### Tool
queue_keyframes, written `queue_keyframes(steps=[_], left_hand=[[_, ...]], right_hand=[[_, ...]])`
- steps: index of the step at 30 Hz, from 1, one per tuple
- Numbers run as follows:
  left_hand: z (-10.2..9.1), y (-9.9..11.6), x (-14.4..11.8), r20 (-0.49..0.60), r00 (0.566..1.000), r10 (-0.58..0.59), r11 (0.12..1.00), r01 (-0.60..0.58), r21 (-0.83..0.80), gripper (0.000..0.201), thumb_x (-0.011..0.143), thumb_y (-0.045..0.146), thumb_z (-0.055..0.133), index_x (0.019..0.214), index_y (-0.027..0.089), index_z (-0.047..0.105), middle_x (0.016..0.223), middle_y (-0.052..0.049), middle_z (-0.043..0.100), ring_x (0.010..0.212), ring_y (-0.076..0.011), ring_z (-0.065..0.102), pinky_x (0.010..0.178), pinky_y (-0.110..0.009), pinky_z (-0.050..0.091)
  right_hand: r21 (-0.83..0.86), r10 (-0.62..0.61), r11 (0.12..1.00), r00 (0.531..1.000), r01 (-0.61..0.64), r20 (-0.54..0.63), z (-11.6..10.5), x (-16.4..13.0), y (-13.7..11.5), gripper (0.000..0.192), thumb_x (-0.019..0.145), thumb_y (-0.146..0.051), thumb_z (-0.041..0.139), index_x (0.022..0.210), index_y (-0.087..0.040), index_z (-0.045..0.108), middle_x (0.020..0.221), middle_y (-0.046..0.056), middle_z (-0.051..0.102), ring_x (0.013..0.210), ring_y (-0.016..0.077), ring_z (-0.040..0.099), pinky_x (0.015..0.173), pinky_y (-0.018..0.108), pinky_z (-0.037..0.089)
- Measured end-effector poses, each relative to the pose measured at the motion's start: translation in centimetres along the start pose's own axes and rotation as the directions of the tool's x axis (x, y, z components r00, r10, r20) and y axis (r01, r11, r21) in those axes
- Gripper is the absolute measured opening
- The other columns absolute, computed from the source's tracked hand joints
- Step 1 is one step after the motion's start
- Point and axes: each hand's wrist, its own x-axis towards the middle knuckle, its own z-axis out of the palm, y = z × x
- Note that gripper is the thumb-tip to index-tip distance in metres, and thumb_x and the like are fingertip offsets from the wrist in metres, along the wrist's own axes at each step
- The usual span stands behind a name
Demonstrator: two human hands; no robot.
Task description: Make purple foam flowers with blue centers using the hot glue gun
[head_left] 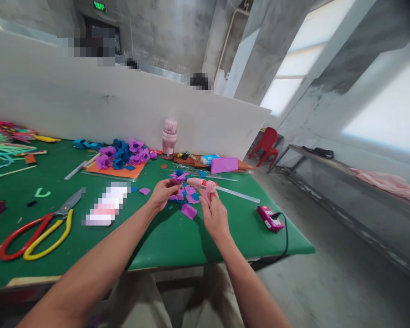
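Note:
My left hand (163, 192) pinches a small purple and blue foam flower piece (179, 176) just above the green table (164, 237). My right hand (214, 214) grips a pink glue gun (202, 184) whose nozzle points left toward that piece; a clear glue stick (239, 194) sticks out of its back to the right. Loose purple foam petals (189, 210) lie on the table under and between both hands.
Finished purple and blue foam flowers (123, 154) lie on an orange sheet at the back. Large red-and-yellow scissors (37, 230) lie left. A pink bottle (169, 138), a pink box (224, 164) and a small pink device with a black cable (269, 217) stand nearby. A white partition (89, 100) backs the table.

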Motion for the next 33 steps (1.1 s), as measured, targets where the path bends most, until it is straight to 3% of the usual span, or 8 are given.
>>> queue_keyframes(steps=[33], left_hand=[[0.08,-0.01,0.00,0.003,1.000,0.006,1.000,-0.006,-0.015,0.029,0.058,0.029,0.075,0.080,0.012,0.066,0.069,-0.004,0.064,0.054,-0.0086,0.051,0.055,-0.025,0.041]], right_hand=[[-0.044,0.009,0.999,1.000,-0.009,0.010,-0.13,-0.17,-0.18,0.044,0.090,-0.035,0.032,0.124,-0.010,0.046,0.122,0.017,0.054,0.114,0.0264,0.050,0.091,0.036,0.041]])
